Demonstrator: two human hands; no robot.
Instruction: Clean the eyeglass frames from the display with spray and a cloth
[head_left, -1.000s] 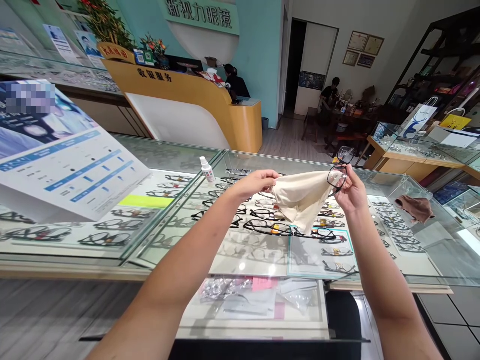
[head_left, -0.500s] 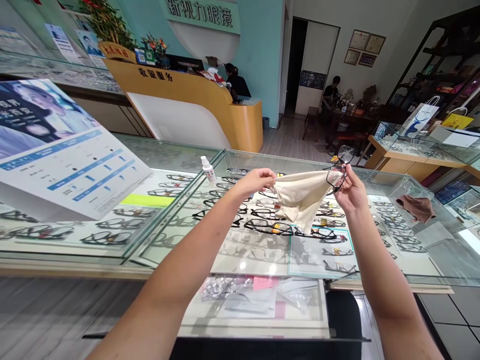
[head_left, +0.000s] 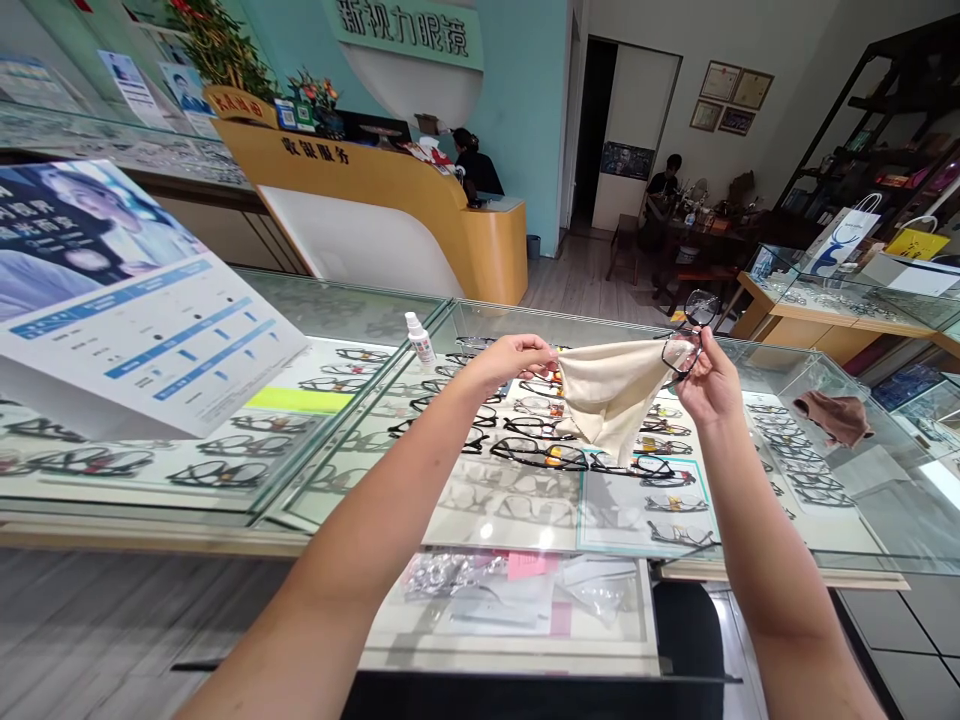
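Note:
My left hand [head_left: 525, 360] pinches one corner of a cream cloth [head_left: 611, 385], which stretches to the right and sags in the middle. At its other end my right hand [head_left: 709, 380] is closed on a pair of dark-framed eyeglasses [head_left: 703, 308], held tilted, with the cloth's end at the lower lens. Whether the right fingers also grip the cloth is hard to see. Both hands are above a glass display case [head_left: 525, 520] with rows of eyeglasses [head_left: 536, 455] inside. A small white spray bottle [head_left: 420, 340] stands on the glass, left of my left hand.
A large folded card sign [head_left: 150, 320] stands on the left counter. A brown cloth [head_left: 834, 415] lies on the case at the right. An open drawer [head_left: 510, 655] with plastic bags juts out below. Two people sit farther back, one behind a wooden reception desk [head_left: 487, 250].
My right hand and the eyeglasses have shifted slightly right, drawing the cloth out wider between my hands. My left hand keeps its pinch on the corner.

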